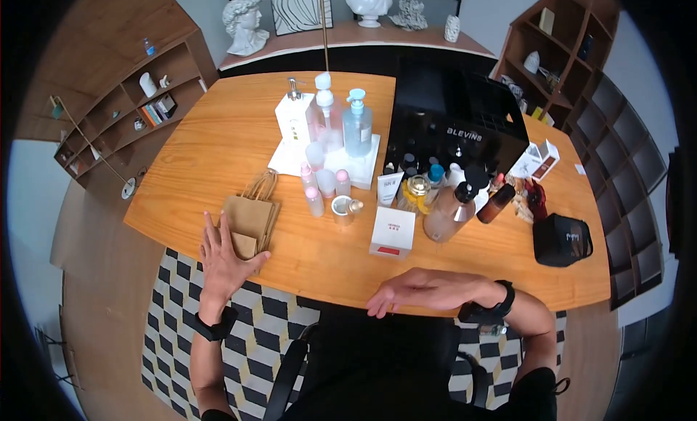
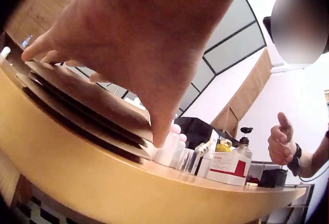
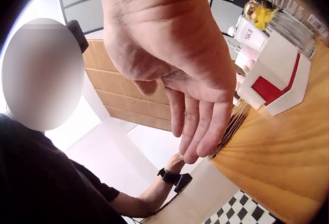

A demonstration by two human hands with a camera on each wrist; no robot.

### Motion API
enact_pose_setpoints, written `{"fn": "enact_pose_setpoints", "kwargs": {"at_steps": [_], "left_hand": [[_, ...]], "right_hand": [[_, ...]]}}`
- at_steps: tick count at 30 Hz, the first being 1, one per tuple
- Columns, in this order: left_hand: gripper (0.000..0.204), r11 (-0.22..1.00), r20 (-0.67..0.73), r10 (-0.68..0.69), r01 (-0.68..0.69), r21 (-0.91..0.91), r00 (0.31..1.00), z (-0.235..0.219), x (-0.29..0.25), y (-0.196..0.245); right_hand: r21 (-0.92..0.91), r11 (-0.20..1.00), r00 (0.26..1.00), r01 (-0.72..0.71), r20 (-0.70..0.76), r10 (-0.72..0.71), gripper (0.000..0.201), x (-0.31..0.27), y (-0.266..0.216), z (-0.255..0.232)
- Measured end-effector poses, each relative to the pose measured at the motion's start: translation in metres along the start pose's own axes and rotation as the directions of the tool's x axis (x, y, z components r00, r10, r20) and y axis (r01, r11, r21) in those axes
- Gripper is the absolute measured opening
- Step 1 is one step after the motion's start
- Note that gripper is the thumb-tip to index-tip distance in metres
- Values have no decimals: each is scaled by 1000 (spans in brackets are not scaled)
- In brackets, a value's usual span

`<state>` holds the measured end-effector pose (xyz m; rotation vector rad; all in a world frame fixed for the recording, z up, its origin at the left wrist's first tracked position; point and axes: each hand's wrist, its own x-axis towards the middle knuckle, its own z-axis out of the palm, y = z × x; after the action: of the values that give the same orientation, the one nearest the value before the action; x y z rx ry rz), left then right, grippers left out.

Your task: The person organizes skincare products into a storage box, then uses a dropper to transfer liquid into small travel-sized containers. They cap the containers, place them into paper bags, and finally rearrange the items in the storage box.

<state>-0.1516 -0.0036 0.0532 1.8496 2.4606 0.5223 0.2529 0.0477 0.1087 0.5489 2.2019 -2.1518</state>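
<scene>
A stack of brown paper bags with twisted handles lies flat near the table's left front edge. My left hand is spread over its lower left part, fingers extended; in the left wrist view the hand arches over the layered bags, fingertips at their edges. My right hand hovers at the front edge, holding nothing, its fingers loosely extended in the right wrist view. Just beyond it stands a white box with a red patch, beside a brown pump bottle.
Pump bottles stand on a white tray at the back middle, small pink-capped bottles before it. A large black case fills the back right. A black pouch sits at the right edge.
</scene>
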Motion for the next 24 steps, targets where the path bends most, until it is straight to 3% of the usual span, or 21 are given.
{"fn": "enact_pose_setpoints", "kwargs": {"at_steps": [2,4,6,9,12,15,16,17,18,19,21,22,24], "left_hand": [[117,999,42,-19,21,-35,999,0,3,0],[121,999,220,-26,16,45,975,10,11,-2],[123,997,215,-31,15,75,976,16,14,-8],[124,999,177,-25,21,25,984,5,15,3],[126,986,128,-80,60,157,989,-17,13,24],[124,975,0,-29,29,220,1000,-23,8,33],[117,967,-110,142,-115,225,984,-24,3,41],[109,935,-217,310,-255,247,926,-25,-2,50],[109,934,-221,313,-258,246,924,-26,-8,61],[96,878,-179,477,-458,140,861,-25,-16,76],[72,666,-168,734,-746,-11,658,-27,-29,111],[61,541,-183,822,-840,-47,540,-27,-37,130],[53,311,-209,915,-934,-174,344,-18,-52,158]], "right_hand": [[-19,1000,1000,10,23,-9,53,3,-1,0],[-78,997,998,21,54,-16,53,7,-4,1],[-108,993,997,46,72,-39,53,7,-9,4],[-137,985,988,102,131,-83,53,2,-7,9],[-195,969,981,150,148,-122,52,-5,0,7],[-268,960,996,77,67,-61,46,-15,-3,5],[-272,959,996,78,65,-63,46,-16,3,3],[-265,956,992,125,57,-114,41,-15,13,2],[-257,951,985,171,48,-165,36,-15,19,1],[-261,950,986,169,44,-164,36,-17,19,0],[-480,847,970,228,34,-242,23,-20,18,0],[-476,851,972,220,27,-235,23,-22,20,2],[-741,640,948,206,-10,-317,16,-27,25,6]]}}
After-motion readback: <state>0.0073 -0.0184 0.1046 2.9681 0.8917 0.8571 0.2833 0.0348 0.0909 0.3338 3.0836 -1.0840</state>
